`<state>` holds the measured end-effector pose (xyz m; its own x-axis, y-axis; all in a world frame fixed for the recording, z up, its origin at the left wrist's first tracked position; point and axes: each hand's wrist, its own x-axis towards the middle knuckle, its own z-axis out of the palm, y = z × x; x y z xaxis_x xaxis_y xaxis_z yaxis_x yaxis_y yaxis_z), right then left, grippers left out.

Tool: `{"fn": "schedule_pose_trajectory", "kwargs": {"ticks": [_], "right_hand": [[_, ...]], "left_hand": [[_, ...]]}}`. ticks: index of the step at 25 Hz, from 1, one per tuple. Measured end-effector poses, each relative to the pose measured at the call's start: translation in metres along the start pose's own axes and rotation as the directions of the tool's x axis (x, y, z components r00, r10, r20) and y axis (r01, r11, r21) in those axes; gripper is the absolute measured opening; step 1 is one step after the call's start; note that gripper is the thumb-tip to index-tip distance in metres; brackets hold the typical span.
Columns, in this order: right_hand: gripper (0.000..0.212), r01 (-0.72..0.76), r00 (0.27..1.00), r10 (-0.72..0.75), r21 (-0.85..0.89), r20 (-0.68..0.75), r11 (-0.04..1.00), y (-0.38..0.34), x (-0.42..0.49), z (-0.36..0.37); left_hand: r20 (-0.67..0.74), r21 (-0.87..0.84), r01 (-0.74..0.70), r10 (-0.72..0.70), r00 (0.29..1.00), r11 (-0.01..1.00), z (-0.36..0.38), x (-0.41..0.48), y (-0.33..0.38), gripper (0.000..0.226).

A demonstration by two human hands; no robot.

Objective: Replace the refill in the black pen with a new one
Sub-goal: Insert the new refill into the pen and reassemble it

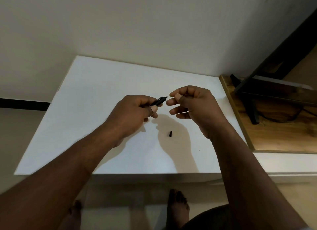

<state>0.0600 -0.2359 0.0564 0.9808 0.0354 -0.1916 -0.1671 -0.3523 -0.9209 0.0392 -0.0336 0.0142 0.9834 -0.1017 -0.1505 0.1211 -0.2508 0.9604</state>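
My left hand (135,109) is closed around the black pen barrel (159,100), which points up and to the right above the white table (96,95). A short pale tip shows at the barrel's open end. My right hand (190,103) is just right of that end, thumb and forefinger pinched together close to the pale tip; whether they grip it I cannot tell. A small black pen piece (170,134) lies on the table below and between my hands.
The white table stands against a pale wall. A wooden surface (283,130) adjoins its right edge and carries a dark stand (267,90) and a cable. My bare feet show on the floor beneath the table's front edge.
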Motion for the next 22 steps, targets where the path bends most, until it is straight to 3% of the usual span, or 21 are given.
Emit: {"fn": "schedule_pose_trajectory", "kwargs": {"ticks": [9, 22], "right_hand": [[0.02, 0.078, 0.996, -0.083, -0.136, -0.032, 0.988, -0.0018, -0.0026, 0.0048], [0.019, 0.074, 0.997, -0.076, -0.156, -0.011, 0.985, -0.0001, -0.0014, 0.0059]], "left_hand": [[-0.023, -0.003, 0.035, -0.035, 0.999, 0.999, 0.0003, 0.0025, -0.0028, 0.018], [-0.046, 0.023, 0.018, -0.017, 0.999, 1.0, 0.0012, 0.0023, -0.0047, 0.019]]}}
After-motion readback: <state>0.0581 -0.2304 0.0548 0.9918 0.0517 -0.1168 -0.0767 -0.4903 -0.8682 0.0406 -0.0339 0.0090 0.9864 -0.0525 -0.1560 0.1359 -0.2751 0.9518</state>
